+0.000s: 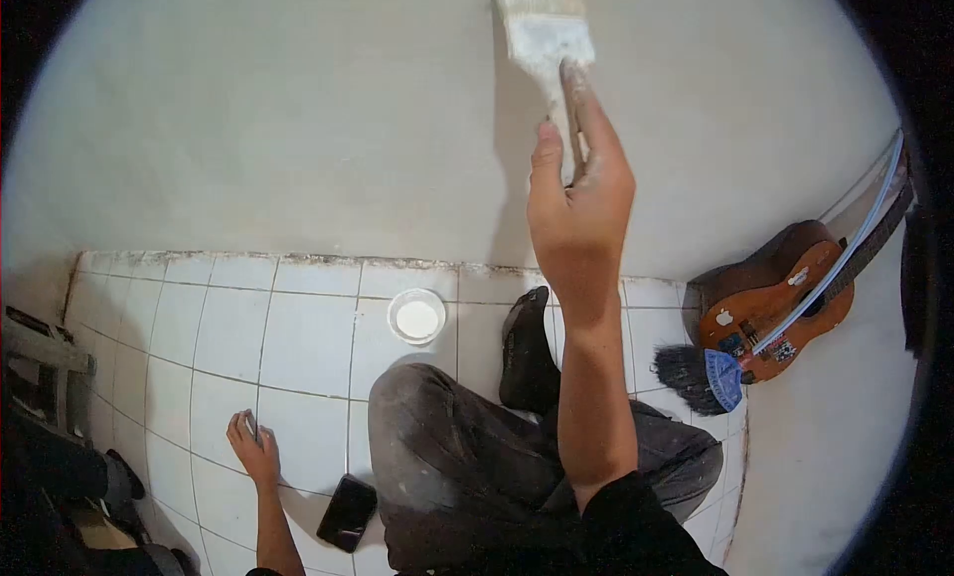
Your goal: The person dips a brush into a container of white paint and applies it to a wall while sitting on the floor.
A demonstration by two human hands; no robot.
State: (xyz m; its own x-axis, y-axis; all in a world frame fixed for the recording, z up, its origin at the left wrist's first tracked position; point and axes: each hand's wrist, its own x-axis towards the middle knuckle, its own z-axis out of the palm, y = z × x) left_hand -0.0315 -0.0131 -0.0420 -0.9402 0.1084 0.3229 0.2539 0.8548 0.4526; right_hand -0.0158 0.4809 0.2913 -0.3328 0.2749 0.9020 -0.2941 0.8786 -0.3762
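My right hand [586, 193] is raised in front of the pale wall [328, 119], fingers closed round the handle of a wide flat paintbrush [547, 39]. White paint coats the brush's ferrule, and its bristles point up the wall, partly cut off at the top of the view. My left hand [256, 452] rests low on the white tiled floor [308, 352], thumb and fingers apart. A black phone [348, 513] lies to the right of that hand. Beyond my bent knee stands a small round tub of white paint [416, 318].
Against the wall at right lean a guitar [770, 323] and a broom [723, 379] with black bristles and a blue head. My dark-socked foot [528, 352] is near the wall's base. A worn wooden piece of furniture [45, 352] stands at the left edge.
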